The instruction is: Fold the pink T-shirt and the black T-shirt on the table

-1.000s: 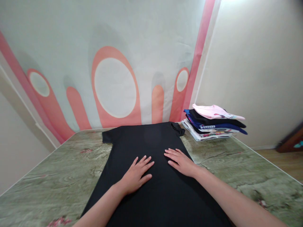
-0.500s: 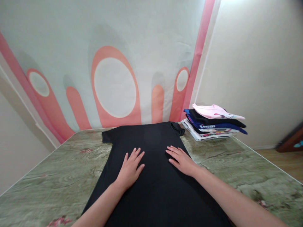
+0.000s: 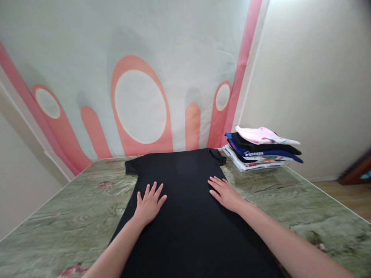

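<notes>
A black T-shirt (image 3: 185,216) lies spread out on the table, its short sleeves at the far end and its near end running out of view at the bottom. My left hand (image 3: 149,204) rests flat on the left side of the shirt, fingers spread. On the right side of the cloth, my right hand (image 3: 225,194) lies palm down with its fingers stretched out. Neither hand grasps the fabric.
A stack of folded clothes (image 3: 262,148), a pink one on top, stands at the table's back right. The wood-patterned table (image 3: 66,216) meets a wall covering (image 3: 203,50) with pink and orange shapes.
Both hands have slid outward over the shirt, the left hand further left and the right hand slightly right. The shirt and the stack look the same.
</notes>
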Available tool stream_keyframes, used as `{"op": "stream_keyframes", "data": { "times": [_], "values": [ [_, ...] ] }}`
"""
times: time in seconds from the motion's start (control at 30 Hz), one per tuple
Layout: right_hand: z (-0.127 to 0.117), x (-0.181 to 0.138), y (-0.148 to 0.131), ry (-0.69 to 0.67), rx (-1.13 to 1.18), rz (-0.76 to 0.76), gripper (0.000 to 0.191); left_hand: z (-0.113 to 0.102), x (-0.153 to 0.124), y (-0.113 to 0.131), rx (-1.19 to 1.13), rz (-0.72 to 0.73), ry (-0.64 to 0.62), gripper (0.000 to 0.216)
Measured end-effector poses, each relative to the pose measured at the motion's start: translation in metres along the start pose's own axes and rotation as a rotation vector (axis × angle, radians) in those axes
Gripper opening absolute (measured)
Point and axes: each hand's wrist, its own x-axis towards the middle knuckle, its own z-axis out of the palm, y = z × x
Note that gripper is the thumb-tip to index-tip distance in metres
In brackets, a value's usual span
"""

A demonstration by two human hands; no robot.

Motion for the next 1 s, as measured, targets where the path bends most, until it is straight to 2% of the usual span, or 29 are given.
{"op": "stream_keyframes", "data": {
  "times": [0.07,0.23,0.3,0.37,0.47,0.63,0.7,0.8,0.9,1.0],
  "values": [
    [-0.011,-0.007,-0.018,-0.046,0.040,-0.049,0.051,0.000,0.000,0.001,-0.003,0.000,0.006,0.058],
    [-0.032,-0.036,-0.084,-0.316,0.245,-0.416,0.060,0.001,-0.001,0.001,-0.006,0.019,0.020,0.057],
    [-0.034,-0.046,-0.104,-0.375,0.300,-0.514,0.062,0.000,-0.002,0.001,-0.012,0.025,0.022,0.057],
    [-0.034,-0.053,-0.115,-0.411,0.352,-0.589,0.062,-0.001,-0.002,0.002,-0.020,0.031,0.025,0.056],
    [-0.035,-0.057,-0.120,-0.440,0.430,-0.666,0.051,-0.001,-0.002,0.002,-0.027,0.033,0.026,0.056],
    [-0.037,-0.054,-0.120,-0.414,0.414,-0.636,0.052,-0.007,-0.003,0.004,-0.026,0.003,0.012,0.056],
    [-0.036,-0.045,-0.117,-0.416,0.449,-0.677,0.041,-0.013,-0.007,0.011,-0.038,0.027,0.022,0.056],
    [-0.032,-0.014,-0.104,-0.262,0.432,-0.612,0.033,-0.024,-0.019,0.031,-0.086,0.215,0.011,0.054],
    [-0.020,0.026,-0.084,-0.032,0.239,-0.379,0.041,-0.035,-0.037,0.055,-0.151,0.483,-0.084,0.053],
    [-0.003,0.056,-0.065,-0.099,0.094,-0.349,0.049,-0.043,-0.060,0.073,-0.192,0.647,-0.169,0.058]
  ]
}}
